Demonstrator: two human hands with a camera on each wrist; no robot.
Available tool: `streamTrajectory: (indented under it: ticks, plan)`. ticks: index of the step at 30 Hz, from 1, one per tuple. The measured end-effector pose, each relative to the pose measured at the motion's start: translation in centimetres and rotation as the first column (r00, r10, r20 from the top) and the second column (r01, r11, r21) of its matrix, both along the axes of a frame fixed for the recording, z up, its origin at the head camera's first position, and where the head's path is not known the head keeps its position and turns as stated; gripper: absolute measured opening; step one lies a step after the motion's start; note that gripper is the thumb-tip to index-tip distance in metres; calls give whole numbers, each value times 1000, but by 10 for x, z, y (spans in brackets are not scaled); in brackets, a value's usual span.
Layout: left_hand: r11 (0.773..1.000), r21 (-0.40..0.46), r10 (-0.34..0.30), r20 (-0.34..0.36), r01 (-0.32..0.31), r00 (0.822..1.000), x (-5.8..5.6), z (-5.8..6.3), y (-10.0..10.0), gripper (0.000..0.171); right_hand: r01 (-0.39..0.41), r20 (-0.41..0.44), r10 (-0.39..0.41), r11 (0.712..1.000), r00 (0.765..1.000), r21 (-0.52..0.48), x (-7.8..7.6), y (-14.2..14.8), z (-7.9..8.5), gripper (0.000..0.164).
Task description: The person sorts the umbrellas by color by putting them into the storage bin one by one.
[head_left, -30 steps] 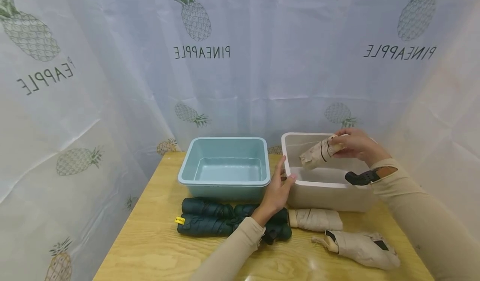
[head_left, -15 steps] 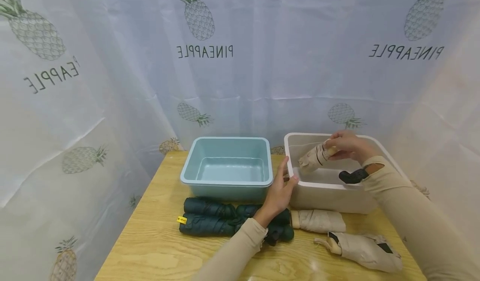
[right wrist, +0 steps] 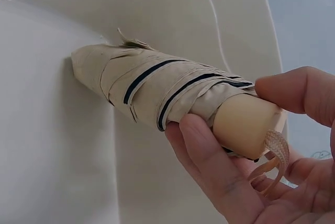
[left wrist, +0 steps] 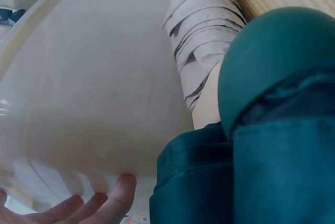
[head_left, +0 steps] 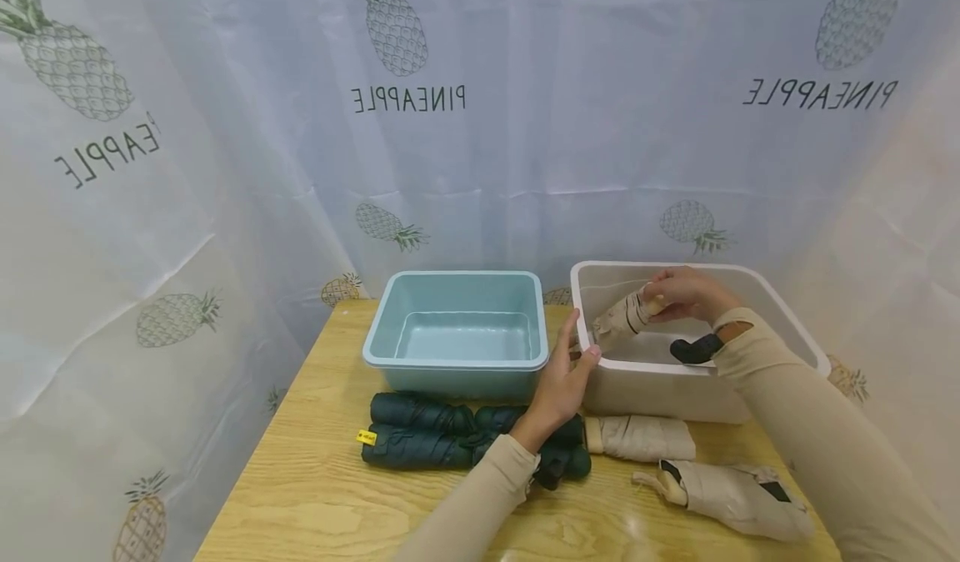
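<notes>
My right hand point(head_left: 686, 293) grips a folded beige umbrella point(head_left: 624, 317) by its handle end, inside the white bin point(head_left: 667, 391). In the right wrist view the umbrella point(right wrist: 167, 85) slants with its far end down against the bin's inside, thumb and fingers pinching around the pale handle with its cord loop. My left hand point(head_left: 558, 383) rests at the bin's front left corner, thumb at the front rim and fingers along the outer left side. Below that hand lie dark teal folded umbrellas point(head_left: 420, 447), partly hidden by the left forearm.
Two beige umbrellas, one close to the bin point(head_left: 648, 439) and one nearer the front point(head_left: 742, 500), lie on the wooden table point(head_left: 315, 512). A light blue bin point(head_left: 453, 378) stands left of the white one. A pineapple-print curtain point(head_left: 525, 153) hangs behind.
My right hand has moved left and slightly down within the white bin, bringing the umbrella's end close to its left wall. The left hand stays at the corner; the view has shifted slightly.
</notes>
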State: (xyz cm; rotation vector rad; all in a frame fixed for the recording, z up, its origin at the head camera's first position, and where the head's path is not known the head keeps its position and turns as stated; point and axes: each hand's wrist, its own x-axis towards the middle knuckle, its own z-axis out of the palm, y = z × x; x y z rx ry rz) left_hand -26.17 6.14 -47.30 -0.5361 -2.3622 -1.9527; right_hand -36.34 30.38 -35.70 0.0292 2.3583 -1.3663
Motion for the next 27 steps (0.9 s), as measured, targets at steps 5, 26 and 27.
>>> streamTrajectory:
  ticks: [5,26,27]
  plan:
    - [1000,3,1,7,-1,1000,0,2,1,65,-3,35,4,1000,999,-8,-4,2,-5,23]
    - [1000,-5,12,3,-12,1000,1,0,1,65,-36,166,30,999,986,31,5,22,-5,78]
    - [1000,-4,12,3,-12,1000,1,0,1,65,-40,177,33,999,984,31,6,23,-5,78]
